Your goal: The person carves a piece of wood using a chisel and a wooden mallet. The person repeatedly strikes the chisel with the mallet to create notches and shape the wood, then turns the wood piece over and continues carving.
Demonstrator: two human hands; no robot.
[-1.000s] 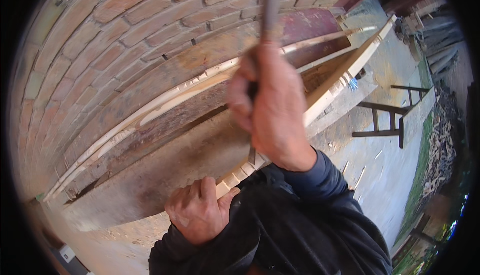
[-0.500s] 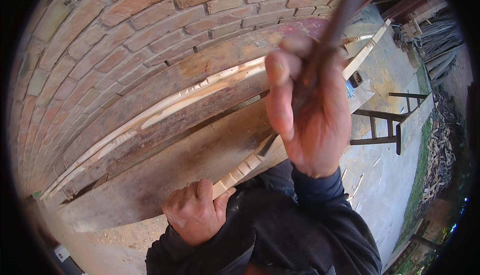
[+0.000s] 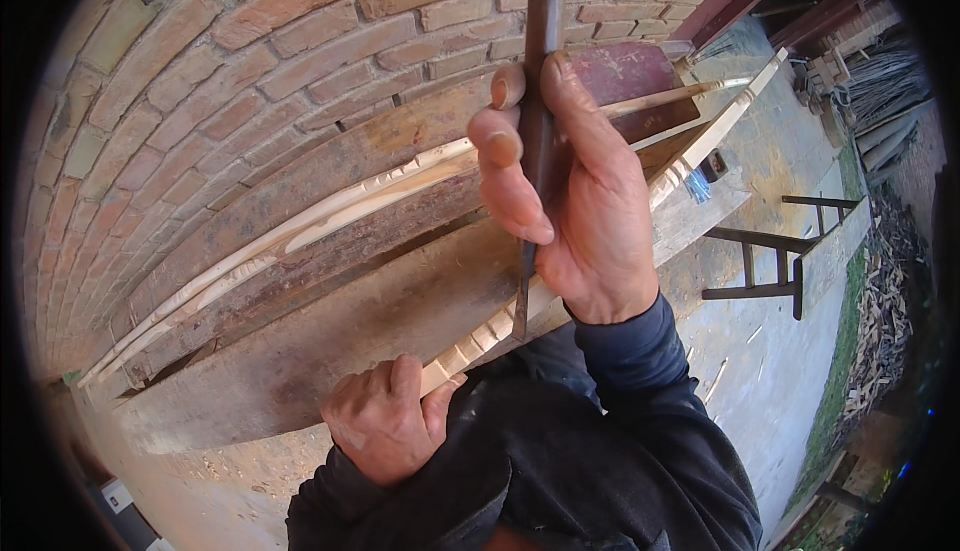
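My right hand point(image 3: 575, 191) is closed around a long dark metal tool point(image 3: 541, 11) held upright, its lower tip touching a pale notched wooden strip point(image 3: 480, 341). My left hand point(image 3: 385, 421) grips the near end of that strip against a weathered wooden plank point(image 3: 300, 351). The strip runs up to the right past my right hand toward its far end point(image 3: 745, 101). Both arms wear dark sleeves.
A brick wall point(image 3: 250, 61) fills the upper left. Other pale carved strips point(image 3: 300, 226) lie along a board against the wall. A dark metal frame point(image 3: 780, 251) stands on the concrete floor at right, with a pile of wood scraps point(image 3: 885, 291) beyond.
My right hand with the tool has turned from tilted to upright and come down closer to the strip. The left hand has kept its grip on the strip's end.
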